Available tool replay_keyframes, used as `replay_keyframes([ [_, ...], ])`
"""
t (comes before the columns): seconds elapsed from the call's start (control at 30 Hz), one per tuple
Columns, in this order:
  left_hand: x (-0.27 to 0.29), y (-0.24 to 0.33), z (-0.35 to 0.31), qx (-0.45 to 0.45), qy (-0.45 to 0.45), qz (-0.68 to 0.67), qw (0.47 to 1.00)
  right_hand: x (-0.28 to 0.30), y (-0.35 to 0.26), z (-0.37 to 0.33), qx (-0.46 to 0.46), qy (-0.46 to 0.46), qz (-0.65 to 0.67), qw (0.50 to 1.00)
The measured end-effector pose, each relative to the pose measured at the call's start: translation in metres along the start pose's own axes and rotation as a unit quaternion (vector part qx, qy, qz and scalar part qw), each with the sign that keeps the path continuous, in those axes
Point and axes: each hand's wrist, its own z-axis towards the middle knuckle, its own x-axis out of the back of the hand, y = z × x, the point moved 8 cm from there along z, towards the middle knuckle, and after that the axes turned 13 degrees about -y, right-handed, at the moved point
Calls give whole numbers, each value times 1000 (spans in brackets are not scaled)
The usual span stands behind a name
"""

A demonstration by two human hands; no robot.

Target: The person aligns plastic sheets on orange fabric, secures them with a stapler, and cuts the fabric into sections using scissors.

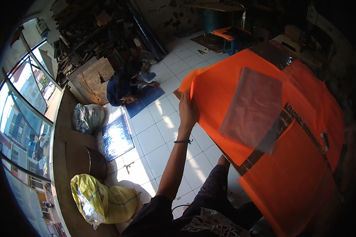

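Tbl [247,163]: orange sheet [215,93] against L hand [189,111]

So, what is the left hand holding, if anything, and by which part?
The left hand appears to hold the orange sheet by its left edge.

White tiled floor [152,136], sunlit in patches; window [25,104] along left side, cars [49,91] outside; yellow sack [120,203] at lower left, bulging; white sack [89,117] farther up, near shiny sheet [117,136] flat on floor; co-worker [118,89] crouched at blue sheet [149,98]; brown board [94,81] tilted before wood pile [81,49]; dark rolls [147,33] slanting beside pile; blue stool [232,46] at far end
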Motion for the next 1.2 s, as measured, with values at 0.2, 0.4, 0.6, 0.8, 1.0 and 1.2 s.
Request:
replay_keyframes([
  [0.2,18,97,-44,-28,4,153,988,-117,111,-107,-179,-181,-132,958],
  [0.4,-99,235,-174,-308,-511,-44,801,-133,166,-148,-230,-85,-83,966],
  [0.6,-137,248,-232,-375,-530,28,760,-138,158,-142,-212,-98,-93,968],
  [0.8,-138,249,-234,-384,-468,34,795,-134,160,-147,-209,-94,-80,970],
  [1.0,-139,255,-233,-412,-463,134,774,-135,164,-147,-231,-73,-85,967],
  [1.2,-98,213,-206,-338,-407,65,846,-131,172,-152,-248,-26,-99,963],
])
